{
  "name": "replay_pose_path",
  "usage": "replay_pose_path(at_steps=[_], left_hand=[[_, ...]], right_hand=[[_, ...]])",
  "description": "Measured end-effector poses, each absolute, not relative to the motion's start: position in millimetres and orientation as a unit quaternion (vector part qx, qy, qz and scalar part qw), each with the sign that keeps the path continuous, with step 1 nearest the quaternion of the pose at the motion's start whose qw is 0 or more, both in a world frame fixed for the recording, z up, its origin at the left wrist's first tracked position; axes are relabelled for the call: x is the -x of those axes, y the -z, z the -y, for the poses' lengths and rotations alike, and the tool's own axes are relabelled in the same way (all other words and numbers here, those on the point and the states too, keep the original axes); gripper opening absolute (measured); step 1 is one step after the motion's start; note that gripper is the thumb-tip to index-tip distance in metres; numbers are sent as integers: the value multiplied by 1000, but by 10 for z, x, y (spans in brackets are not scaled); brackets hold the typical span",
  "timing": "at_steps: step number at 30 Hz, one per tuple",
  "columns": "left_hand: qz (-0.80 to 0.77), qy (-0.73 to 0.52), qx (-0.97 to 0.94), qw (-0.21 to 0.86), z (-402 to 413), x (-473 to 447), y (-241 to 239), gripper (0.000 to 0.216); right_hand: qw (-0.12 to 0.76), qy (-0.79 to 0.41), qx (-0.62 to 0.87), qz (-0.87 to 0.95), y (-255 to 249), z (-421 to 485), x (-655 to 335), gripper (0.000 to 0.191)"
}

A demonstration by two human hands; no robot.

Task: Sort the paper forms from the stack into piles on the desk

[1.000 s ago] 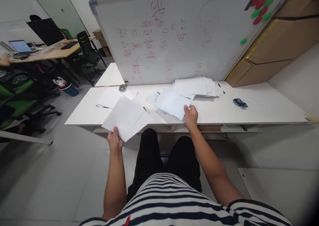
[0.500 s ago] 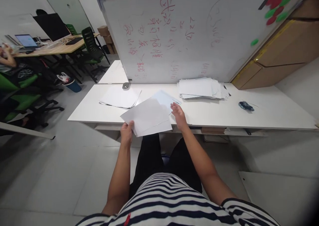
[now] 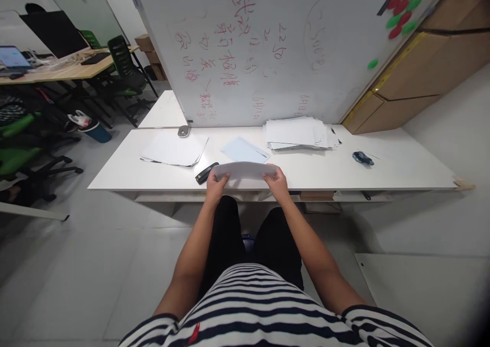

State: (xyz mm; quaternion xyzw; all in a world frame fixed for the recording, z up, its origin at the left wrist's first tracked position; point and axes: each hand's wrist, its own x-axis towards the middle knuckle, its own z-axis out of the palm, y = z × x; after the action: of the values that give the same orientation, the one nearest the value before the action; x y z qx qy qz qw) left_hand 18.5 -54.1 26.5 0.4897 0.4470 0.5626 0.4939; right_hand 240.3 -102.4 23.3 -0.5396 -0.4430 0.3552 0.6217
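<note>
Between my two hands, near the desk's front edge, the white paper sheets (image 3: 245, 171) are raised and slightly bowed. My left hand (image 3: 217, 186) is closed on their left end, thumb on the near face. The right end is pinched by my right hand (image 3: 276, 183) in the same way. How many sheets there are cannot be made out. Just beyond them a pale blue sheet (image 3: 245, 148) with small dark print lies flat on the desk. A black stapler (image 3: 206, 173) rests beside my left hand.
On the white desk (image 3: 325, 176) lie a loose paper pile (image 3: 174, 150) at left, a thicker paper stack (image 3: 298, 133) at back right and a dark blue object (image 3: 362, 158) farther right. A small grey device (image 3: 183, 131) sits by the whiteboard (image 3: 245, 56). Cardboard boxes (image 3: 406, 81) stand right.
My right hand, open beside the sheets before, has taken hold of their right end. The sheets have been tilted up from nearly flat, uncovering the stapler and more of the blue sheet.
</note>
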Motion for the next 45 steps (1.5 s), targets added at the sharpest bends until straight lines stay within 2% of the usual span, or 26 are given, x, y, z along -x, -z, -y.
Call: replay_pose_path(at_steps=[4, 10, 12, 16, 18, 21, 26, 33, 37, 45], left_hand=[[-458, -555, -496, 486, 581, -195, -125, 52], [-495, -492, -595, 399, 642, -83, -241, 54], [-502, -445, -663, 332, 591, 25, -347, 49], [-579, -292, -751, 126, 324, 247, -443, 43], [-615, -218, -753, 87, 182, 317, -394, 45], [-616, -170, -762, 105, 67, 388, -284, 37], [-535, -193, -808, 157, 71, 502, -292, 37], [-496, -157, -816, 252, 106, 524, -505, 36], [-473, -168, -816, 287, 139, 553, -568, 36], [-480, -190, -794, 320, 110, 631, -501, 40]], right_hand=[[594, -338, 562, 466, -97, 1008, -2418, 41], [461, -264, 676, 510, -44, 1169, -2471, 33], [476, -261, 683, 488, -13, 1304, -2479, 33], [578, -339, 630, 391, 73, 1566, -2458, 35], [621, -381, 600, 330, 103, 1662, -2431, 36], [655, -428, 569, 251, 113, 1757, -2388, 37], [661, -466, 544, 223, 114, 1788, -2323, 37], [584, -511, 562, 287, 187, 1659, -2129, 37], [546, -497, 592, 323, 215, 1609, -2080, 38], [576, -448, 612, 304, 214, 1677, -2211, 40]])
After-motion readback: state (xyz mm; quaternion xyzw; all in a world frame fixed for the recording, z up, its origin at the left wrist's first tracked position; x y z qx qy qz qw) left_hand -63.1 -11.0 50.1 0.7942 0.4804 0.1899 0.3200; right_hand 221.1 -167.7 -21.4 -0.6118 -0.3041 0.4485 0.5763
